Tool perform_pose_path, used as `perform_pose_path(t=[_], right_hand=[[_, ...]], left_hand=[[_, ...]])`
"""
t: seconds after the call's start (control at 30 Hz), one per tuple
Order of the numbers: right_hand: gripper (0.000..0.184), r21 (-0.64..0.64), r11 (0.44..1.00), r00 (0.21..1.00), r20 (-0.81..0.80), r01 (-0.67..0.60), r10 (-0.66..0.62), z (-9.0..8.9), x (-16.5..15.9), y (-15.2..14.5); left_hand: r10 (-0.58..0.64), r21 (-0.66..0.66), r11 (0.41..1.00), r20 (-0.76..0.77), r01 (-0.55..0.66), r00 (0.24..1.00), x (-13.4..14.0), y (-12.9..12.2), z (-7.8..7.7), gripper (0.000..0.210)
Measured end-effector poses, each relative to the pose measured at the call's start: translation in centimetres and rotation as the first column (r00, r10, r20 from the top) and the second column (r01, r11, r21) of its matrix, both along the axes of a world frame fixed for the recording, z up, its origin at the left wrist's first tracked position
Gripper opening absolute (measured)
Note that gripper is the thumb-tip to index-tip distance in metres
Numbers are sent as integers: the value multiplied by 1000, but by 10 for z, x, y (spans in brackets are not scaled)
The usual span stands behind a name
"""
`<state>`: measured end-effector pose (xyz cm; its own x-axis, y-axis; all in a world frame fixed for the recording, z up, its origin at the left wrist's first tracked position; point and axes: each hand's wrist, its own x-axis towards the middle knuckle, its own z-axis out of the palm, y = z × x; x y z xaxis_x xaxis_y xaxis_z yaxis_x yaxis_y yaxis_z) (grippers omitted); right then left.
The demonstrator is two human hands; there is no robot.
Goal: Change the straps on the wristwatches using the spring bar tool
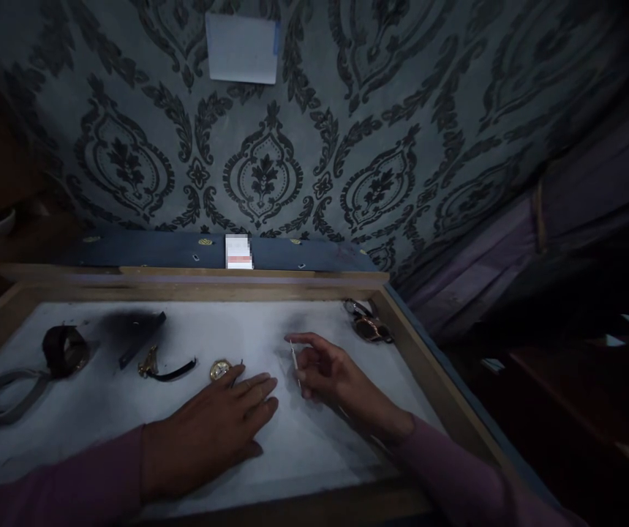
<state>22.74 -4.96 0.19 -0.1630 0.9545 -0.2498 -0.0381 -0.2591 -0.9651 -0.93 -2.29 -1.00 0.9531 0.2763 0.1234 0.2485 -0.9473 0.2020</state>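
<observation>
My left hand (pixel 216 421) lies palm down on the white surface (pixel 194 490), fingers stretched out to the right. Just beyond its index finger is a small gold-rimmed watch face (pixel 220 369); the fingers partly hide it. A short thin dark piece (pixel 238 372) shows by the fingertips. In my right hand (pixel 328 373), a slender light-coloured pointed tool (pixel 294 359) is pinched between thumb and fingers, with the index finger stretched along its top. Its exact kind is unclear. Left of the watch face lies a gold piece with a black strap (pixel 175 372).
A wooden frame (pixel 440 388) borders the white surface. At left lie a brown-strapped watch (pixel 65 351), a grey band (pixel 4 395) and a dark bar (pixel 143 340). Dark-lensed items (pixel 370 328) sit in the far right corner. A white card (pixel 238 251) stands behind the frame.
</observation>
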Motion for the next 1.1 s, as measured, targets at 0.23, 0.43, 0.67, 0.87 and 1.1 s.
perform_pose_path(t=[0.23, 0.43, 0.67, 0.87, 1.1], right_hand=[[50, 14, 1000, 999, -22, -27, 28, -1, 1, 0], [50, -9, 999, 996, -82, -32, 31, 1, 1, 0], [50, -21, 999, 984, -176, -24, 20, 5, 1, -1], [54, -32, 999, 979, -206, -16, 9, 6, 0, 0], [48, -38, 998, 983, -176, 51, -57, 1, 0, 2]], left_hand=[[-2, -19, 1000, 22, 3, 1000, 0, 1, 0, 42], [-2, -2, 1000, 20, 2, 1000, 1, 2, 0, 41], [9, 17, 1000, 19, -9, 1000, 1, 1, -4, 39], [-9, 30, 999, 20, 9, 1000, 1, 3, -3, 36], [-27, 41, 999, 3, 26, 1000, -1, 3, -2, 34]])
